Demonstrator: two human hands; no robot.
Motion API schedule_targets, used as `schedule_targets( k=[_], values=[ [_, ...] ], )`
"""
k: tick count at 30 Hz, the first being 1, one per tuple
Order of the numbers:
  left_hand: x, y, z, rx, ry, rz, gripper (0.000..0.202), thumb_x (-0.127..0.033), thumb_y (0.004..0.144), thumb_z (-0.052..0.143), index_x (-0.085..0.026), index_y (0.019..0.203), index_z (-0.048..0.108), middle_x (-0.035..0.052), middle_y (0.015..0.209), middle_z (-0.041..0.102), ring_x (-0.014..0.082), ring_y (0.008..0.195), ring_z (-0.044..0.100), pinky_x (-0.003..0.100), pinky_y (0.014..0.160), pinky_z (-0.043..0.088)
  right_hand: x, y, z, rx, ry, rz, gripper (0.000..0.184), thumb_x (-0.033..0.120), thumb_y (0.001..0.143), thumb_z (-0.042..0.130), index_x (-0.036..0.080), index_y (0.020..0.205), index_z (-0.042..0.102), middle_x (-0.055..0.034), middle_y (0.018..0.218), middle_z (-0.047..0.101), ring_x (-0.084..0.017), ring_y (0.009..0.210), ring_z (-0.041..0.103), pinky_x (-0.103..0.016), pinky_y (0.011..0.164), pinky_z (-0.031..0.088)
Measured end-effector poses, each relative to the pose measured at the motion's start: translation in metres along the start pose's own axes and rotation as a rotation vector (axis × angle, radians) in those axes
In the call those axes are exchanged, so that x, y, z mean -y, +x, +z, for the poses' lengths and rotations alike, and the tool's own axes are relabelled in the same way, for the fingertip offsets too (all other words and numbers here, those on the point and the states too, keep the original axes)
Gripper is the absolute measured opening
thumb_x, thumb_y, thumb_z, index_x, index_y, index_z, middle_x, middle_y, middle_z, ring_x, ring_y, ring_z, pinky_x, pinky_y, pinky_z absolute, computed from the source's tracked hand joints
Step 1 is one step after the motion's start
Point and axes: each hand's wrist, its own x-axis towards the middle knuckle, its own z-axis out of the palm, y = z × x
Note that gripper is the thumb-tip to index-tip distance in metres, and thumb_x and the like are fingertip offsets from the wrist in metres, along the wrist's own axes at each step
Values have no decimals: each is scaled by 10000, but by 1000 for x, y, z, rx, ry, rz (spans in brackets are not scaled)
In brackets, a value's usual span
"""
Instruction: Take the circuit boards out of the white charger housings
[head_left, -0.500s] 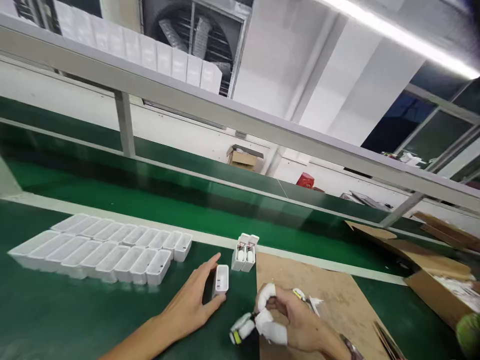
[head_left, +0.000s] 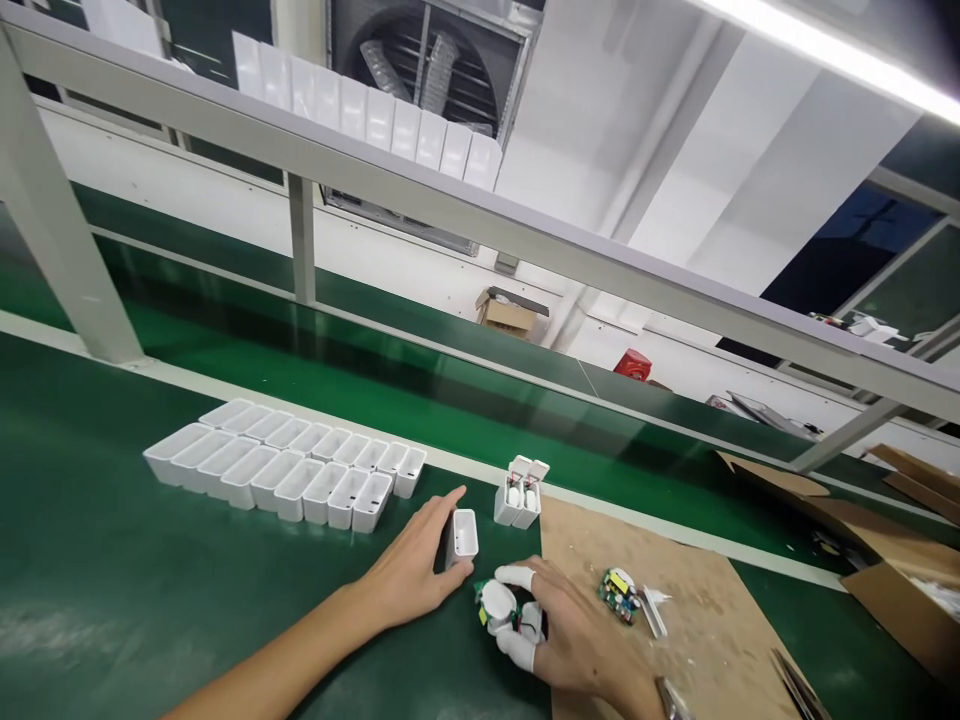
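On the green bench [head_left: 247, 580], our left hand [head_left: 409, 568] clasps a white case [head_left: 464, 535] upright; just right of it and nearer, our right hand [head_left: 574, 625] pinches a circuit assembly [head_left: 496, 605] between white-covered fingertips [head_left: 516, 576]

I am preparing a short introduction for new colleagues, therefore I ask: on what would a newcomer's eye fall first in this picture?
Probably on the rows of open white cases on the green bench, to the left of the hands. Next, near the lower middle, the right hand holds a circuit assembly with white-covered fingertips, while the left hand curves around a single white case.
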Motion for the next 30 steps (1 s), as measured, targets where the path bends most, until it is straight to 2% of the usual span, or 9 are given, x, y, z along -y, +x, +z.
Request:
schedule_targets(
  k=[2,4,7,10,14,18,23,26,30],
  values=[
    [3,-1,-2,-7,0,-3,843,-357,929,724,-302,1661,312,139,1536,567,372,1423,552,509,1138,507,3,9,-3,6,83,103,232,349,982,622,243,1165,717,-59,1074,735,-240,1016,713,-369,936,590],
    [4,-1,-4,-9,2,-11,840,-352,930,725,-295,1661,315,143,1563,545,372,1434,544,513,1155,494,2,18,-7,-4,138,178,297,406,1061,501,241,1043,749,-47,989,747,-231,942,725,-364,895,599],
    [4,0,-6,12,7,-43,833,-353,939,718,-293,1663,312,147,1593,520,382,1468,512,526,1175,479,-7,25,-6,-67,146,234,343,410,1078,456,227,1201,719,-88,1114,759,-266,1027,733,-422,952,598],
    [2,1,-9,44,15,-78,829,-368,944,711,-310,1666,309,137,1607,514,399,1494,482,551,1187,471,-20,22,3,-122,154,263,419,421,1042,525,217,1395,620,-136,1345,685,-300,1240,670,-483,1102,534],
    [1,1,-13,106,19,-81,828,-376,961,695,-332,1677,280,123,1654,466,410,1520,450,577,1209,447,-34,10,19,-114,98,167,569,293,953,625,255,1511,518,-121,1506,574,-294,1447,521,-514,1242,408],
    [0,1,-17,179,24,-103,854,-359,963,686,-357,1685,229,108,1692,409,417,1560,381,628,1240,386,-42,3,29,-178,28,53,647,161,949,552,309,1564,418,-95,1500,564,-258,1422,542,-488,1199,474],
    [-5,1,-23,229,4,-69,948,-277,923,705,-363,1691,157,112,1708,367,404,1581,342,642,1266,332,-41,6,32,-292,35,-37,654,102,904,566,334,1502,438,-77,1374,612,-248,1286,623,-418,1048,590],
    [-7,2,-23,234,-49,-5,966,-166,916,651,-363,1689,107,108,1702,361,351,1574,365,597,1291,306,-37,11,30,-362,108,-68,655,66,881,550,307,1478,429,-82,1289,619,-243,1196,627,-399,952,617],
    [-8,4,-16,173,-57,-15,928,-196,930,683,-337,1675,147,134,1568,497,343,1437,529,573,1245,399,-27,14,21,-498,56,-139,603,73,931,530,278,1488,426,-100,1306,610,-261,1208,588,-466,1011,565]
  ],
)
